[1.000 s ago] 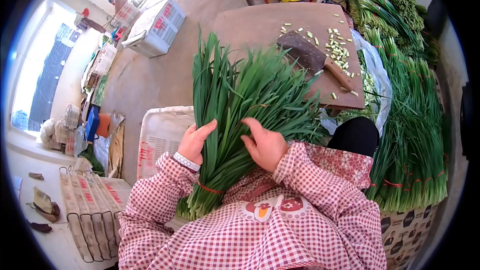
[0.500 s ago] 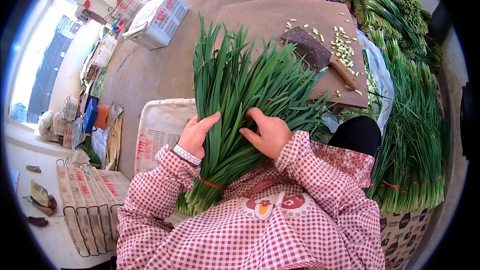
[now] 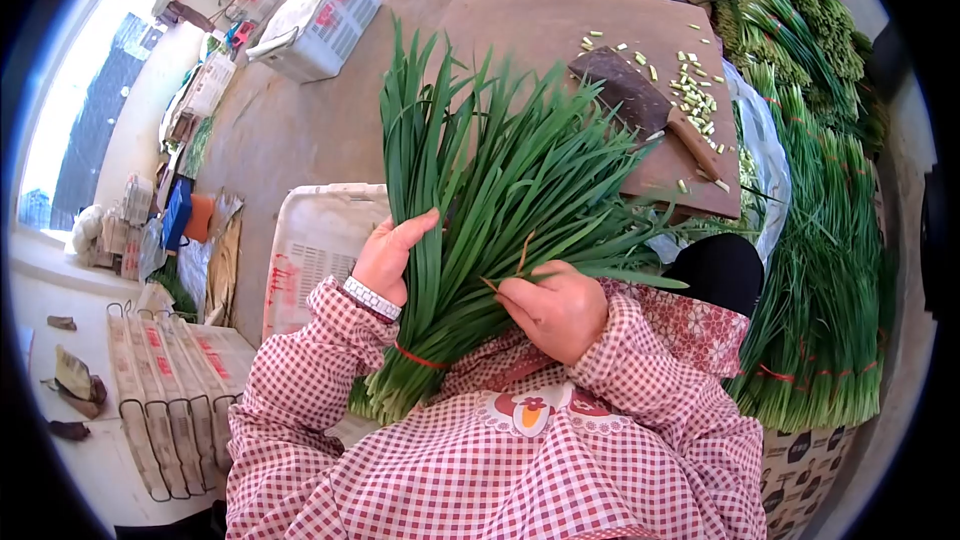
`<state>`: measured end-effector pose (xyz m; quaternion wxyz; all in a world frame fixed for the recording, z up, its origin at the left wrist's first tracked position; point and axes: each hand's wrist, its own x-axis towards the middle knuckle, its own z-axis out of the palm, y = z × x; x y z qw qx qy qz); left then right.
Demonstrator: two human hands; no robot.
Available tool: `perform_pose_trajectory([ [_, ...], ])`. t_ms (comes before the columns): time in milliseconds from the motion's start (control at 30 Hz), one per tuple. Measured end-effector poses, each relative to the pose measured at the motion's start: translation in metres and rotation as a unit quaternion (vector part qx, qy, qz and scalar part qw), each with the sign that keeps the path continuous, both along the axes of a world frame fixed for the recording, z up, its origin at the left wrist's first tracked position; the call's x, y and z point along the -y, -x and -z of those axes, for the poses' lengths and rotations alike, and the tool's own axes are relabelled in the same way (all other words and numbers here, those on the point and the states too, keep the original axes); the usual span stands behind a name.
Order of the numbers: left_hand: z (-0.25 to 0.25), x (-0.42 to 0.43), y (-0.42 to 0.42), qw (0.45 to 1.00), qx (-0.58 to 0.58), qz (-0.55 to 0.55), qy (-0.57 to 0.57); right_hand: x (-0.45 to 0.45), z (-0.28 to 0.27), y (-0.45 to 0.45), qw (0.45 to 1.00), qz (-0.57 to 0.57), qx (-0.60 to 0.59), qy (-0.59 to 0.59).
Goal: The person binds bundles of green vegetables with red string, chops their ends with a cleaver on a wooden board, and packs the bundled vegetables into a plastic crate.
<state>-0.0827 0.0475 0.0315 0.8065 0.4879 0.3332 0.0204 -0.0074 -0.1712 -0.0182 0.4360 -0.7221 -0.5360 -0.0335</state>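
Note:
A large bunch of green garlic chives (image 3: 490, 180) lies across my lap, its leaves fanned away from me. A red band (image 3: 421, 356) ties it near the cut stem ends. My left hand (image 3: 385, 265) is wrapped round the left side of the bunch, thumb on top of the leaves. On the right, my right hand (image 3: 560, 312) is closed in a pinch on a thin, brownish withered leaf (image 3: 525, 252), just above the chives. Part of that leaf is hidden in the fingers.
A cleaver (image 3: 625, 92) and cut stem pieces (image 3: 692, 100) lie on the brown low table (image 3: 500, 25) ahead. Banded chive bundles (image 3: 815, 290) are stacked at right, beside a plastic bag (image 3: 768, 155). A white crate (image 3: 325, 225) stands left of the bunch.
My right hand has moved slightly right and down from among the leaves and now pinches a brownish leaf. My left hand keeps its grip on the bunch.

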Motion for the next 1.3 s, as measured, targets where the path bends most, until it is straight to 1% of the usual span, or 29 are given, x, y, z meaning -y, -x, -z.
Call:
perform_pose_trajectory([
  [33,-0.002,0.002,0.0,1.0,0.001,-0.003,0.002,0.002,-0.005,0.001,0.999,0.005,0.004,-0.051],
  [67,-0.003,0.005,0.0,1.0,0.003,-0.012,0.002,0.005,-0.008,0.002,0.999,0.002,0.004,-0.049],
  [133,-0.005,0.009,0.0,1.0,0.005,-0.024,0.004,0.013,-0.01,0.009,0.999,-0.035,-0.015,0.003],
  [200,-0.007,0.012,0.001,0.999,0.008,-0.033,0.012,0.017,-0.01,0.02,0.999,-0.027,-0.03,0.0],
  [267,-0.01,0.017,0.001,0.999,0.017,-0.037,0.016,0.022,-0.016,0.024,0.995,-0.086,-0.034,0.04],
  [333,-0.012,0.022,0.001,0.999,0.026,-0.041,0.02,0.02,-0.017,0.027,0.994,-0.101,-0.036,0.029],
  [400,-0.012,0.027,0.001,0.998,0.043,-0.039,0.021,0.022,-0.028,0.025,0.99,-0.13,-0.049,-0.005],
  [433,-0.011,0.028,0.001,0.998,0.05,-0.042,0.024,0.018,-0.028,0.025,0.99,-0.132,-0.048,-0.004],
  [500,-0.012,0.034,0.0,0.997,0.051,-0.046,0.028,0.006,-0.024,0.022,0.978,-0.119,-0.117,-0.125],
  [533,-0.013,0.037,-0.001,0.997,0.05,-0.046,0.03,0.003,-0.022,0.018,0.978,-0.121,-0.117,-0.123],
  [567,-0.014,0.039,-0.001,0.997,0.046,-0.052,0.02,-0.001,-0.02,0.013,0.948,-0.124,-0.263,-0.131],
  [600,-0.014,0.039,-0.001,0.997,0.047,-0.053,0.02,-0.004,-0.017,0.009,0.897,-0.124,-0.402,-0.136],
  [633,-0.013,0.039,-0.002,0.997,0.049,-0.047,0.022,-0.009,-0.012,0.008,0.753,-0.139,-0.627,-0.142],
  [733,-0.01,0.036,-0.003,0.997,0.053,-0.047,0.014,-0.012,-0.003,0.001,0.628,-0.114,-0.747,-0.187],
  [767,-0.01,0.034,-0.004,0.997,0.054,-0.044,0.019,-0.01,-0.001,0.001,0.628,-0.114,-0.748,-0.183],
  [833,-0.009,0.029,-0.005,0.997,0.054,-0.044,0.028,-0.002,0.004,0.005,0.623,-0.193,-0.743,-0.15],
  [867,-0.008,0.025,-0.006,0.998,0.043,-0.041,0.028,0.002,0.006,0.008,0.659,-0.22,-0.712,-0.102],
  [933,-0.006,0.023,-0.005,0.998,0.033,-0.039,0.033,0.001,0.011,0.022,0.706,-0.231,-0.666,-0.061],
  [967,-0.005,0.024,-0.006,0.998,0.04,-0.04,0.032,-0.001,0.014,0.027,0.72,-0.205,-0.661,-0.05],
  [1000,-0.004,0.024,-0.006,0.998,0.047,-0.041,0.03,-0.002,0.013,0.027,0.721,-0.205,-0.661,-0.047],
  [1067,0.0,0.024,-0.006,0.997,0.051,-0.039,0.03,-0.006,0.007,0.024,0.79,-0.124,-0.6,0.023],
  [1100,0.001,0.024,-0.006,0.998,0.054,-0.034,0.029,-0.005,-0.003,0.019,0.835,-0.102,-0.528,0.116],
  [1133,0.001,0.024,-0.006,0.997,0.054,-0.036,0.03,-0.006,-0.004,0.019,0.835,-0.103,-0.528,0.118],
  [1167,0.0,0.025,-0.006,0.997,0.056,-0.03,0.032,-0.007,-0.005,0.019,0.895,-0.108,-0.415,0.127],
  [1200,0.0,0.026,-0.006,0.997,0.059,-0.024,0.033,-0.009,-0.009,0.019,0.94,-0.112,-0.294,0.133],
  [1233,-0.001,0.027,-0.006,0.997,0.06,-0.025,0.035,-0.011,-0.02,0.018,0.911,-0.119,-0.335,0.208],
  [1267,-0.002,0.028,-0.006,0.998,0.054,-0.028,0.028,-0.014,-0.027,0.018,0.911,-0.119,-0.334,0.21],
  [1300,-0.003,0.029,-0.006,0.998,0.049,-0.031,0.02,-0.017,-0.033,0.018,0.919,-0.099,-0.275,0.264],
])
